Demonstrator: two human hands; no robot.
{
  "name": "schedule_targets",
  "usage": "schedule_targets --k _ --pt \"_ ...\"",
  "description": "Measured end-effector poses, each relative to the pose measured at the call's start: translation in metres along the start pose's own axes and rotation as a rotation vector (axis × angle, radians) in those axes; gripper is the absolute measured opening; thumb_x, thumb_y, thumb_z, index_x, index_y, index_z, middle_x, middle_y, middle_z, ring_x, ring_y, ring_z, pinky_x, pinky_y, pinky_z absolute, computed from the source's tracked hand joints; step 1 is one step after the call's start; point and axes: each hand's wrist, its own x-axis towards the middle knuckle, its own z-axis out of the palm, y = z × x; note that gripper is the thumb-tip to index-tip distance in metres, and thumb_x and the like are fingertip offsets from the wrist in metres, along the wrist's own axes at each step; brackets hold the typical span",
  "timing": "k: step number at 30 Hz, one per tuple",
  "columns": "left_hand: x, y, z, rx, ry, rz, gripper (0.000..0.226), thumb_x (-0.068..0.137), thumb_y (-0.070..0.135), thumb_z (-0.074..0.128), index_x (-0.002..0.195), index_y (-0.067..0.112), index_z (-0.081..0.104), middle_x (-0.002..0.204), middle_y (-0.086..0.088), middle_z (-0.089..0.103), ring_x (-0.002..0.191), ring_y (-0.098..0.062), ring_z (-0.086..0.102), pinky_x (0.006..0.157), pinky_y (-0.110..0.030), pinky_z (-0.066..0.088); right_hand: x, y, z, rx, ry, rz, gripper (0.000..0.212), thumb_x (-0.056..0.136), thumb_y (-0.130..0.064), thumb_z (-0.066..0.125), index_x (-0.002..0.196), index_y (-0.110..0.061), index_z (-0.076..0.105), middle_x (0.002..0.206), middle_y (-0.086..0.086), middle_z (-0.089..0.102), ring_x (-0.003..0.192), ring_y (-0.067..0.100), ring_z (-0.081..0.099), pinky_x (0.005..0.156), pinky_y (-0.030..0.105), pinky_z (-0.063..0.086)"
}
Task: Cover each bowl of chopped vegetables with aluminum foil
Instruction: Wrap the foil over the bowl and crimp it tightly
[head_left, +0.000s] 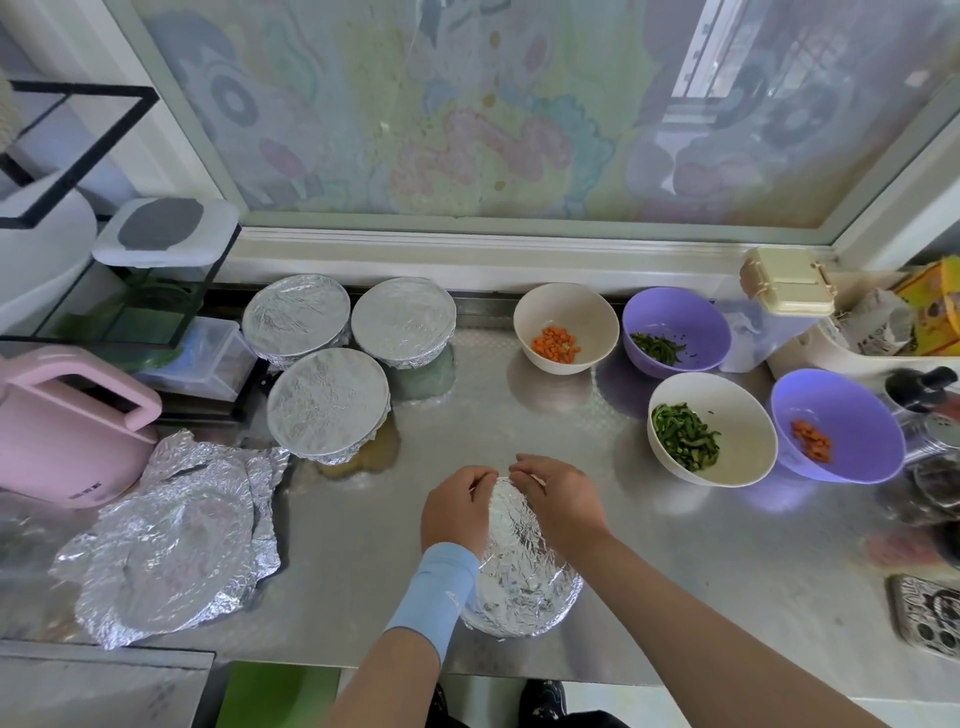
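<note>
**Both hands on the foil at the near bowl**

We log a steel counter (363, 519) under a window. At its near edge stands the near bowl (524, 618), wholly wrapped in a foil cover (514, 551).

The left hand (457, 506), with a blue wristband (436, 587) on the wrist, and the right hand (558, 499) lie side by side on top. On both, the fingers curl down over the far rim and grip the foil cover there, fingertips almost meeting.

Back left we see three covered bowls (328, 400) in a tight cluster, their foil drawn flat.

Back right, well apart from them, are four open bowls:
- cream bowl with carrot (565, 317)
- purple bowl with green strips (675, 322), just beside it
- nearer cream bowl with green strips (727, 410)
- nearer purple bowl with carrot (852, 410)

Left of the hands, loose foil sheets (171, 540) lie crumpled, their far corner against a pink kettle (67, 431)
</note>
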Motion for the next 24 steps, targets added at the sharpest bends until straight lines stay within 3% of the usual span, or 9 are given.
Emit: schedule_targets --k 2,5,9,12,15,20,24 --pt "-0.007 -0.001 0.000 -0.008 0.060 -0.032 0.017 0.097 0.028 0.053 0.098 0.029 0.070 0.092 0.014 0.070 0.084 -0.008 0.063 0.075 -0.023 0.048 -0.003 -0.001 0.000 -0.058 0.051 -0.032 0.022 0.093 -0.031 0.063 0.113 -0.026 0.069 0.115 -0.014 0.065 0.106 0.007 0.057 0.093 0.024 0.044" --pt "-0.004 -0.001 -0.004 0.109 0.021 0.027 0.023 0.099 0.023 0.046 0.109 0.037 0.062 0.094 0.016 0.069 0.083 -0.009 0.061 0.073 -0.026 0.049 -0.008 -0.002 0.000 -0.040 0.069 0.056 0.010 0.091 -0.032 0.064 0.098 -0.030 0.070 0.099 -0.015 0.065 0.090 0.008 0.061 0.081 0.027 0.049" --pt "0.008 0.002 -0.006 0.082 -0.118 0.157 0.043 0.090 0.001 0.045 0.107 0.029 0.071 0.111 0.015 0.067 0.104 -0.005 0.058 0.094 -0.023 0.047 -0.011 -0.003 0.003 0.097 0.095 0.135 0.010 0.090 -0.030 0.065 0.090 -0.029 0.075 0.078 -0.017 0.069 0.074 0.000 0.061 0.067 0.019 0.047" --pt "0.007 0.005 -0.004 -0.022 -0.127 0.081 0.029 0.088 0.009 0.054 0.099 0.027 0.074 0.102 0.014 0.070 0.096 -0.003 0.062 0.088 -0.016 0.047 -0.013 -0.002 0.004 0.165 0.113 0.158 0.008 0.089 -0.029 0.068 0.088 -0.031 0.076 0.074 -0.019 0.069 0.071 -0.002 0.061 0.063 0.016 0.045" --pt "0.007 0.004 0.000 -0.060 -0.089 0.065 0.015 0.090 0.019 0.063 0.097 0.025 0.075 0.096 0.014 0.071 0.092 -0.002 0.063 0.085 -0.015 0.047 -0.011 -0.002 0.004 0.171 0.106 0.151 0.007 0.088 -0.030 0.070 0.087 -0.030 0.076 0.072 -0.018 0.070 0.068 0.000 0.062 0.063 0.020 0.049" --pt "-0.002 0.004 0.006 0.020 -0.004 0.015 0.017 0.095 0.020 0.054 0.100 0.023 0.070 0.098 0.010 0.069 0.090 -0.007 0.060 0.079 -0.018 0.043 -0.008 -0.001 -0.001 0.130 0.043 0.108 0.016 0.092 -0.029 0.064 0.105 -0.028 0.073 0.096 -0.017 0.071 0.088 0.001 0.064 0.081 0.021 0.051" --pt "0.000 0.007 0.001 0.131 -0.024 0.016 0.017 0.093 0.020 0.052 0.097 0.027 0.067 0.097 0.011 0.066 0.089 -0.008 0.059 0.078 -0.022 0.045 -0.010 0.001 -0.005 0.105 0.071 0.132 0.012 0.091 -0.028 0.064 0.093 -0.028 0.075 0.079 -0.018 0.069 0.074 -0.003 0.061 0.067 0.012 0.046"
